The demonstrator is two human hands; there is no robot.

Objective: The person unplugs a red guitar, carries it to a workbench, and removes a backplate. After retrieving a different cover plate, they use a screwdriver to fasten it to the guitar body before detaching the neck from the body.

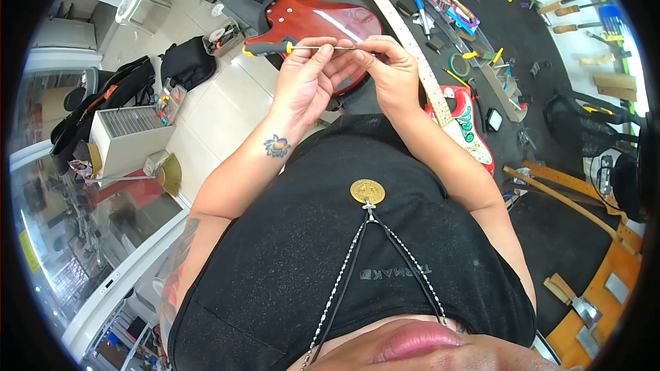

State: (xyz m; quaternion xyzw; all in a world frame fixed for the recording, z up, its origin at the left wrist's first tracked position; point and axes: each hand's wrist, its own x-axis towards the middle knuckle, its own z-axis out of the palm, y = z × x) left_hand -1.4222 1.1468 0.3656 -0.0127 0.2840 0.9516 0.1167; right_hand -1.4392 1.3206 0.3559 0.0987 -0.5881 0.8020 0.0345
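Note:
A screwdriver (pixel 269 49) with a black and yellow handle lies sideways in front of me, its handle pointing left. My left hand (pixel 304 81) is closed around its thin shaft, thumb on top and palm partly turned up. At the shaft's far end, my right hand (pixel 393 69) pinches with thumb and fingertips; whether it grips the tip or a small part there is too fine to make out. Just beyond both hands rests a glossy reddish-brown guitar body (pixel 320 17), partly hidden by the fingers.
Right of the hands lies a red and white electric guitar (pixel 462 127) with a pale neck (pixel 405 27). Pens, a tape roll (pixel 458 64) and loose tools crowd the dark bench. Hand tools hang at the far right. A white cabinet (pixel 130 137) and black bag (pixel 188 63) stand left.

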